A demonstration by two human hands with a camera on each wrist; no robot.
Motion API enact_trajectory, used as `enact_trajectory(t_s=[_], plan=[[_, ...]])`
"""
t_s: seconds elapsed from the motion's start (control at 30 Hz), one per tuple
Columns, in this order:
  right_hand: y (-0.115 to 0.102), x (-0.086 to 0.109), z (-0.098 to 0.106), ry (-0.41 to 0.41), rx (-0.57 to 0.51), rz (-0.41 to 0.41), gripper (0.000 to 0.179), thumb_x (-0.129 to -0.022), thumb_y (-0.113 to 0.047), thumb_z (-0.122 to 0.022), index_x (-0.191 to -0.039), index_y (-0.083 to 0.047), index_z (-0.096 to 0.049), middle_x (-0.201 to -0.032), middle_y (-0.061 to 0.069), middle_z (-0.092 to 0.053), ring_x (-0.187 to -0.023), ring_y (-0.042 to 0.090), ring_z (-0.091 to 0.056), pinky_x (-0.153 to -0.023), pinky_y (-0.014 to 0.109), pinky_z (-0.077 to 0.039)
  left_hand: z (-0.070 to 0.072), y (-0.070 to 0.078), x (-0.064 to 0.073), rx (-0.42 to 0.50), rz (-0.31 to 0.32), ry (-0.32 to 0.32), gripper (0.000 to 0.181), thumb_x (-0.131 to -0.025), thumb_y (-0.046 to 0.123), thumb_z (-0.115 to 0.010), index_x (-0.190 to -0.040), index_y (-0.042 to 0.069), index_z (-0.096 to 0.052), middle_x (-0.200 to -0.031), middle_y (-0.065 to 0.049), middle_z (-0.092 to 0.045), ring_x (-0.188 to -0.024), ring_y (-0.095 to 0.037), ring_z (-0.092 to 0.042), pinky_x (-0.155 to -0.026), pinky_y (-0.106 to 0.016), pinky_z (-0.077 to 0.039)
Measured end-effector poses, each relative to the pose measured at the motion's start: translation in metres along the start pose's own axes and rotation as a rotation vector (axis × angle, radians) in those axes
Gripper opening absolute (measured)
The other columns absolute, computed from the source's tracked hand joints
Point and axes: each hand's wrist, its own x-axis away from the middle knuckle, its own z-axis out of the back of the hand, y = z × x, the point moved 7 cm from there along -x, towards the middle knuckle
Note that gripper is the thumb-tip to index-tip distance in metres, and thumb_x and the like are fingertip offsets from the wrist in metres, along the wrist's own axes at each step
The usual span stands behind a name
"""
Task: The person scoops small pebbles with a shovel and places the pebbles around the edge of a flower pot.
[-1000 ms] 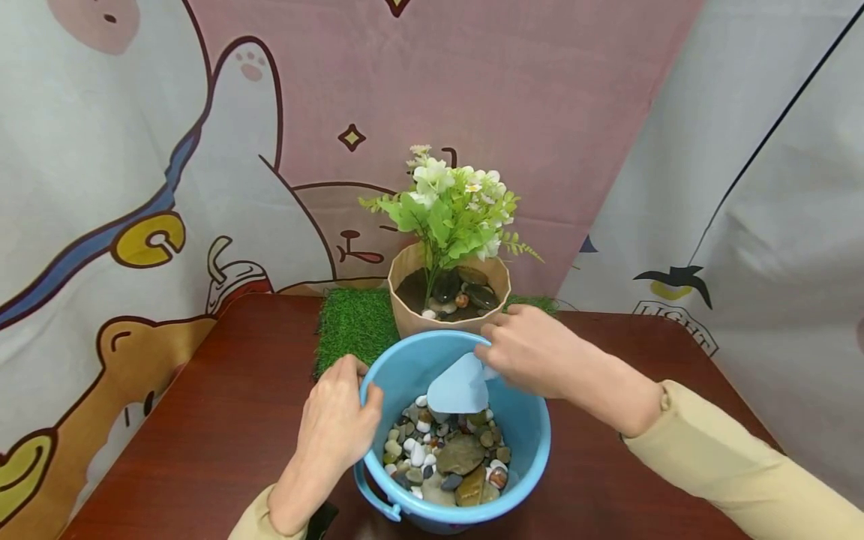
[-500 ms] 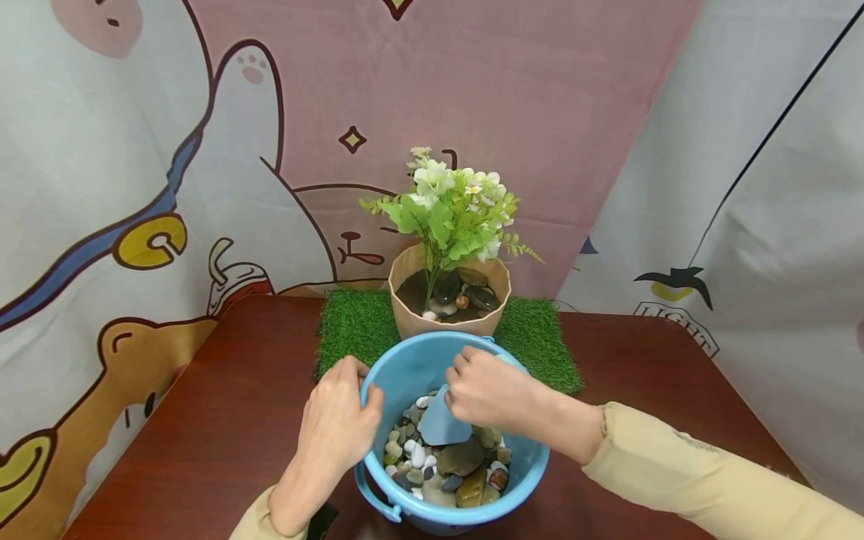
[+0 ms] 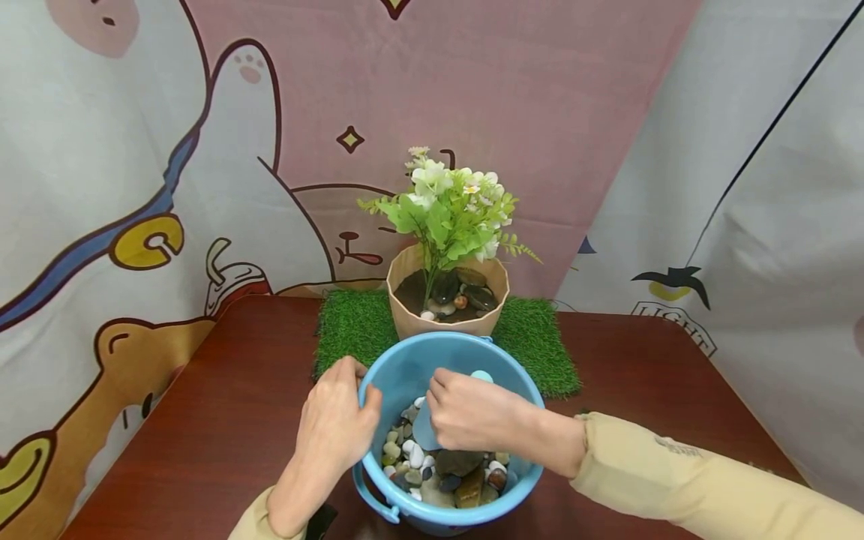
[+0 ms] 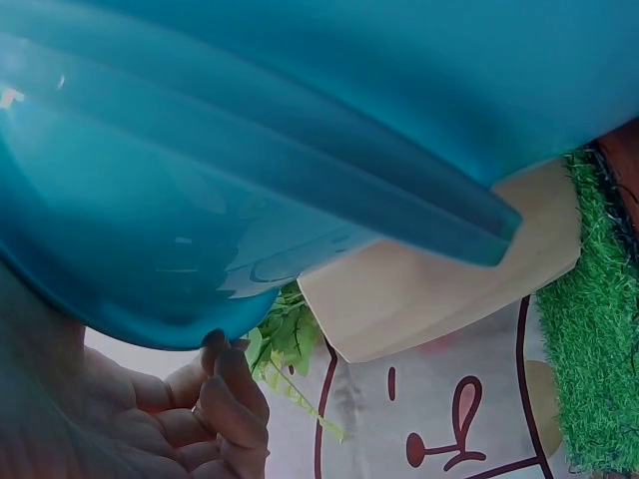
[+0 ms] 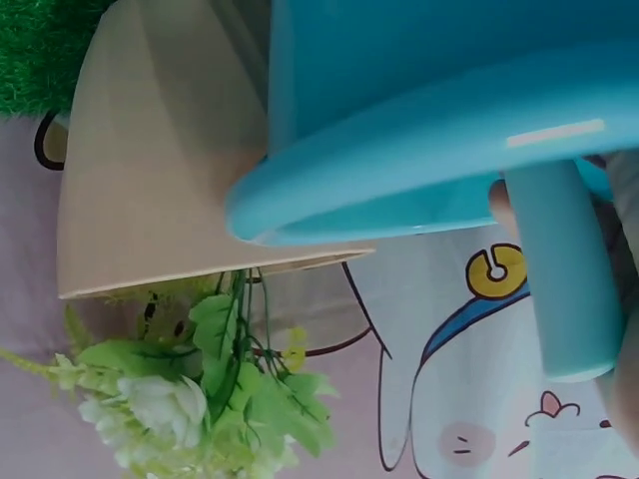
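Note:
My left hand [image 3: 337,416] grips the left rim of a light blue bucket [image 3: 405,367], its thumb over the edge. In the left wrist view its curled fingers [image 4: 235,399] show beside the rim. My right hand [image 3: 472,412] is inside the bucket, holding a light blue toy shovel by its handle [image 5: 564,269]. The shovel's blade [image 3: 423,431] points down among the pebbles [image 3: 412,454], partly hidden by the hand. White, grey and brown stones, including a large flat one [image 3: 459,461], cover the bucket's bottom.
Behind the bucket, a beige pot [image 3: 412,315] with white flowers [image 3: 432,176], dark soil and several stones stands on a green turf mat [image 3: 358,322]. The bucket's handle [image 3: 371,495] hangs at its left. A printed cloth [image 3: 540,112] backs the reddish-brown table [image 3: 236,390].
My right hand has moved left and down from the bucket's far right rim, taking the shovel lower into the stones. The left hand has stayed on the rim.

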Motion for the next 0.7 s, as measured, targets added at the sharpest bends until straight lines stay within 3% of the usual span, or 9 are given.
enact_trajectory(t_s=[0.4, 0.7], plan=[[0.004, 0.008, -0.018, 0.014, -0.127, 0.026, 0.019, -0.084, -0.023, -0.059, -0.066, -0.025, -0.065, -0.065, -0.007, -0.058, -0.059, 0.012, -0.051, -0.063, 0.025, -0.037, 0.000, 0.000, 0.000, 0.006, 0.001, -0.009, 0.015, -0.084, 0.016, -0.056, -0.093, 0.005, -0.059, -0.076, -0.003, -0.055, -0.068, -0.016, -0.050, -0.060, -0.031, -0.042], [-0.002, 0.006, -0.013, 0.072, -0.127, 0.060, 0.022, -0.084, -0.021, -0.057, -0.064, -0.025, -0.064, -0.063, -0.008, -0.059, -0.057, 0.012, -0.051, -0.064, 0.025, -0.039, 0.000, 0.001, 0.000, 0.009, -0.003, -0.004, 0.015, -0.084, 0.016, -0.056, -0.093, 0.005, -0.059, -0.076, -0.004, -0.055, -0.068, -0.017, -0.050, -0.059, -0.031, -0.041]])
